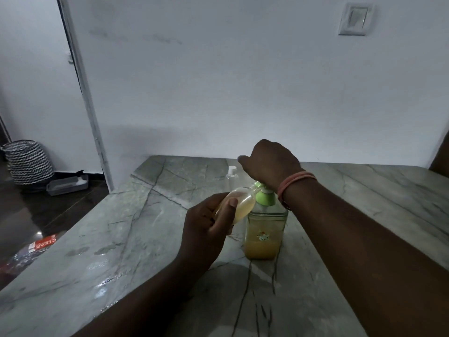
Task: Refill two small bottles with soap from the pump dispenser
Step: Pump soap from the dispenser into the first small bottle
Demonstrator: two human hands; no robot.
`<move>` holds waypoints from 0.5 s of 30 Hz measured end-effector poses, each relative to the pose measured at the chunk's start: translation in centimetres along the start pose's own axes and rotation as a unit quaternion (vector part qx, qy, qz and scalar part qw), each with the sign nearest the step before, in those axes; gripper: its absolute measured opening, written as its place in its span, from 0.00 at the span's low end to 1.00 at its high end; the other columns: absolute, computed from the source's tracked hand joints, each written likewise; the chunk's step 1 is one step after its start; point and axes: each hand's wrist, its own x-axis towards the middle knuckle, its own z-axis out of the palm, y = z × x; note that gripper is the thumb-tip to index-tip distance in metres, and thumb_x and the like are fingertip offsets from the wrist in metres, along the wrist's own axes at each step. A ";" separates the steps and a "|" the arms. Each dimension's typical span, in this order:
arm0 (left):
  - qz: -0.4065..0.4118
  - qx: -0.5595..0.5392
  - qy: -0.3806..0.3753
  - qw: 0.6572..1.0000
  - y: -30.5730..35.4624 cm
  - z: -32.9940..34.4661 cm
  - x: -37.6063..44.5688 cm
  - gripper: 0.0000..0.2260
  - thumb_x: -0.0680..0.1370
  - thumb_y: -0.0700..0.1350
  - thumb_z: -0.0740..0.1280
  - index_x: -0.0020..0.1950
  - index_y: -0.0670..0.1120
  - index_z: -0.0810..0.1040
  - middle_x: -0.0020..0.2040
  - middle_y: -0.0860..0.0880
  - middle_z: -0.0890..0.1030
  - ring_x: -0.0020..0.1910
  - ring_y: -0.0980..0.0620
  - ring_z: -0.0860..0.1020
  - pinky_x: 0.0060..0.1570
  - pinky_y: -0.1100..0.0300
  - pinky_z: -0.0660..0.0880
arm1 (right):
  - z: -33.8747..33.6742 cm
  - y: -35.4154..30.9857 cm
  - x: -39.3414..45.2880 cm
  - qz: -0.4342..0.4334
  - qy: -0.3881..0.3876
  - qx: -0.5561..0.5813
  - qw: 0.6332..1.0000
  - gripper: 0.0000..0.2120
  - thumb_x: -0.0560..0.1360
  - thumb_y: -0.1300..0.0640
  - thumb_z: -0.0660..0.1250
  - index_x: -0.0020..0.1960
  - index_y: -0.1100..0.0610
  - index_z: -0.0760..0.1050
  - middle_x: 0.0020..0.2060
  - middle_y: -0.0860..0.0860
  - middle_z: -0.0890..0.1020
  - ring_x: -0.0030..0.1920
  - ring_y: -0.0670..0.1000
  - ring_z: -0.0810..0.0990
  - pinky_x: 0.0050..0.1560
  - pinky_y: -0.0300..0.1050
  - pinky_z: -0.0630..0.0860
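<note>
We are gripping the small clear plastic bottle (239,205) in our left hand (206,229), tilting its neck against the nozzle of the green-topped pump dispenser (264,222); our right hand (269,164) is pressing the pump, fingers hidden.

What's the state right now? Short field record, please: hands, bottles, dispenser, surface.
left hand: grips small bottle, tilted, mouth at the spout
right hand: on top of the green pump head
small bottle: partly filled with amber soap
second bottle: white-capped, upright behind, looks empty
pump dispenser: upright, about half full
countertop: marble, wet patches at left
</note>
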 end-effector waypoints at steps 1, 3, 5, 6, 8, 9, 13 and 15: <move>0.000 -0.001 0.004 1.000 -0.1 0.1 0.0 0.07 0.80 0.54 0.63 0.52 0.61 0.81 0.35 0.55 0.82 0.29 0.55 0.79 0.27 0.64 0.73 | 0.2 0.2 -0.1 0.009 -0.004 0.007 1.000 0.16 0.75 0.46 0.65 0.34 0.53 0.67 0.32 0.49 0.72 0.40 0.56 0.75 0.40 0.44 0.68; -0.008 -0.009 0.016 1.000 -0.3 0.1 0.0 0.12 0.82 0.55 0.60 0.48 0.60 0.82 0.32 0.52 0.81 0.28 0.55 0.77 0.26 0.63 0.72 | 0.2 0.1 -0.1 0.014 -0.014 0.002 1.000 0.16 0.75 0.46 0.66 0.34 0.53 0.67 0.32 0.49 0.72 0.40 0.56 0.75 0.40 0.44 0.68; -0.027 -0.020 0.025 0.999 -0.5 0.2 0.0 0.14 0.84 0.53 0.57 0.48 0.61 0.82 0.31 0.49 0.80 0.27 0.54 0.77 0.25 0.62 0.71 | 0.0 0.0 -0.1 0.011 -0.028 -0.010 0.999 0.15 0.74 0.46 0.66 0.34 0.53 0.68 0.32 0.49 0.72 0.40 0.56 0.75 0.41 0.43 0.68; -0.035 -0.028 0.030 0.999 -0.5 0.2 0.0 0.15 0.84 0.53 0.56 0.48 0.62 0.83 0.31 0.48 0.80 0.27 0.54 0.77 0.25 0.62 0.70 | -0.2 -0.2 -0.1 0.006 -0.035 -0.022 0.999 0.15 0.74 0.47 0.66 0.34 0.53 0.68 0.33 0.49 0.73 0.40 0.56 0.76 0.41 0.43 0.68; -0.042 -0.040 0.036 0.998 -0.3 0.3 0.0 0.17 0.84 0.54 0.54 0.49 0.61 0.83 0.32 0.47 0.80 0.28 0.54 0.77 0.25 0.63 0.70 | -0.5 -0.8 0.0 -0.011 -0.038 -0.063 0.997 0.14 0.74 0.48 0.66 0.35 0.53 0.68 0.33 0.48 0.71 0.41 0.56 0.75 0.40 0.44 0.68; -0.043 -0.043 0.036 0.997 -0.3 0.3 -0.1 0.17 0.84 0.55 0.54 0.50 0.60 0.83 0.33 0.47 0.80 0.28 0.54 0.77 0.26 0.64 0.70 | -0.6 -1.0 0.1 -0.019 -0.032 -0.078 0.996 0.13 0.74 0.49 0.66 0.35 0.53 0.67 0.32 0.48 0.70 0.41 0.56 0.75 0.41 0.44 0.68; -0.046 -0.051 0.038 0.997 -0.3 0.3 0.1 0.18 0.85 0.54 0.53 0.50 0.60 0.83 0.33 0.47 0.81 0.28 0.55 0.77 0.25 0.63 0.70 | 0.1 -0.4 0.1 -0.009 0.001 -0.039 0.999 0.15 0.74 0.47 0.65 0.34 0.53 0.68 0.32 0.49 0.72 0.40 0.56 0.76 0.40 0.44 0.68; -0.048 -0.055 0.036 0.997 -0.3 0.3 0.0 0.18 0.85 0.53 0.52 0.51 0.58 0.83 0.31 0.46 0.80 0.27 0.54 0.77 0.25 0.63 0.70 | 0.5 0.1 0.0 0.010 -0.014 0.005 1.000 0.15 0.73 0.46 0.67 0.33 0.53 0.69 0.32 0.50 0.74 0.38 0.55 0.77 0.38 0.43 0.68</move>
